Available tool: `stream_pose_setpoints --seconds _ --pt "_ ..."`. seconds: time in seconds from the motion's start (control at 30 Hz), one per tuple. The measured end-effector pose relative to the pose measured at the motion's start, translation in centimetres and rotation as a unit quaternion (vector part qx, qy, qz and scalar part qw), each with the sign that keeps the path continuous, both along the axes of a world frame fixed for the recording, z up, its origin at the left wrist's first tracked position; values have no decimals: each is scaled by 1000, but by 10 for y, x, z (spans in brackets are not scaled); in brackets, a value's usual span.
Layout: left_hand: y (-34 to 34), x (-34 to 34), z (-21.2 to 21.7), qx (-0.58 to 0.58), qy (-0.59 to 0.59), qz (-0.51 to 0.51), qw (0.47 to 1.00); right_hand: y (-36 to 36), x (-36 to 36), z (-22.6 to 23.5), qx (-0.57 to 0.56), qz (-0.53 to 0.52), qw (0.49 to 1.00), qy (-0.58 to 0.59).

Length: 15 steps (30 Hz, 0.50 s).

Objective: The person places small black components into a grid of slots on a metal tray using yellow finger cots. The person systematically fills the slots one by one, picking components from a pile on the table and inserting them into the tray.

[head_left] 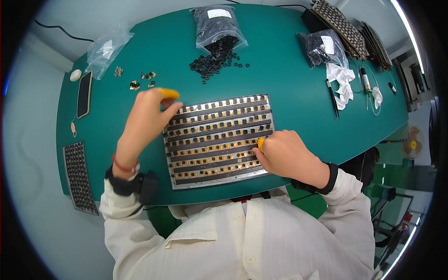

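A metal tray (pixel 219 182) lies in front of me, lined with rows of small black parts set on gold-coloured pieces. Over its upper left corner hovers my left hand (pixel 148 112), the thumb and the index finger in a yellow finger cot held apart, with nothing visible between them. At the tray's right side, my right hand (pixel 287 151) is closed, its thumb and yellow-capped finger drawn together over the end of a row. Whatever it may pinch is hidden. Beyond the tray, loose black parts (pixel 210 67) spill from a clear bag (pixel 217 25).
Small gold-and-black pieces (pixel 148 75) lie left of the spill, near a phone (pixel 84 94) and an empty plastic bag (pixel 107 49). A second tray (pixel 80 177) sits at the left edge. At right are tweezers (pixel 333 99), crumpled tissue (pixel 343 84), a filled bag (pixel 322 46) and stacked trays (pixel 343 28).
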State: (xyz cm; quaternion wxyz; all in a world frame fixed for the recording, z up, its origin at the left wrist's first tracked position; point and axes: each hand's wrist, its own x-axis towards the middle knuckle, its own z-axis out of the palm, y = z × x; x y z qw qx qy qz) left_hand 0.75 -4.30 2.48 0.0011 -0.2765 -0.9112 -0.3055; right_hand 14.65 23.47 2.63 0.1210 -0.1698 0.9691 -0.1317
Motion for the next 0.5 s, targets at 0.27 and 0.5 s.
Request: stream_pose_setpoints --seconds 0.27,0.5 --pt "57 -39 -35 -13 -4 9 1000 15 -39 32 -49 19 991 -124" --pt "51 -28 -25 -96 27 26 995 7 -126 11 -129 -7 991 20"
